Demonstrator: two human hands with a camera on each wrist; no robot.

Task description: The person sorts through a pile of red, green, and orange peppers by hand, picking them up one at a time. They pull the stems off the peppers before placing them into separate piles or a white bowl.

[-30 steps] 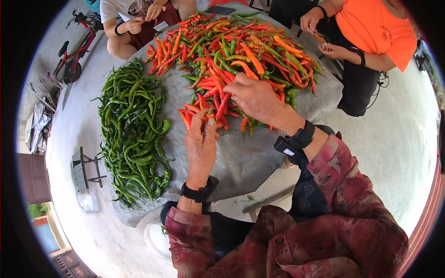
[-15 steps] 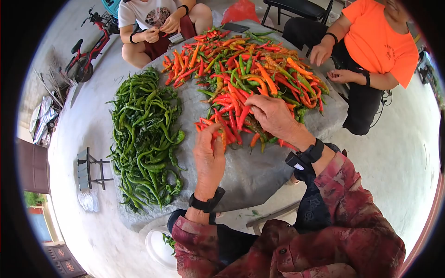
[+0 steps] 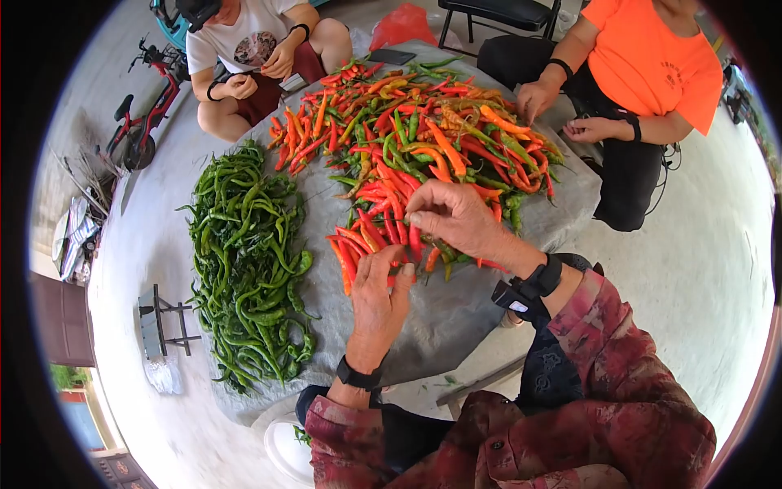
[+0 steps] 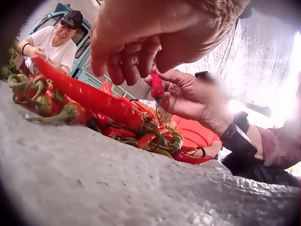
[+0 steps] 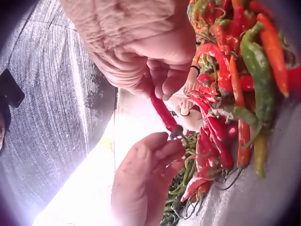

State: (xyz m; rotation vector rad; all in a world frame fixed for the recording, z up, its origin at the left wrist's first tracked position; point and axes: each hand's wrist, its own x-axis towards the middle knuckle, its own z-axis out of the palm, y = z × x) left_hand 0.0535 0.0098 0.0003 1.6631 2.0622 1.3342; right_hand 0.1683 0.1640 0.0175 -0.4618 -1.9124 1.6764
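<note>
My right hand (image 3: 460, 218) pinches a small red pepper (image 5: 163, 113) between thumb and fingertips, its stem end hanging free; the left wrist view shows the same pepper (image 4: 157, 87). Just below and to the left, my left hand (image 3: 379, 297) has loosely bent fingers near the pepper's stem, with no pepper clearly gripped in the right wrist view. Both hands are over the front edge of a heap of red, orange and green peppers (image 3: 448, 151). A large red pepper (image 4: 89, 96) lies under my left hand in its wrist view.
A long pile of green peppers (image 3: 244, 269) lies left on the grey sheet (image 3: 440, 326). Two people sit across, one in white (image 3: 244, 37), one in orange (image 3: 652, 65). A dark phone (image 3: 391, 56) lies at the far edge; a white bucket (image 3: 281, 444) is below left.
My hands stay close together at the heap's front edge, the left slightly lower in view. The view has shifted, and the hand of the person in orange has moved to the heap.
</note>
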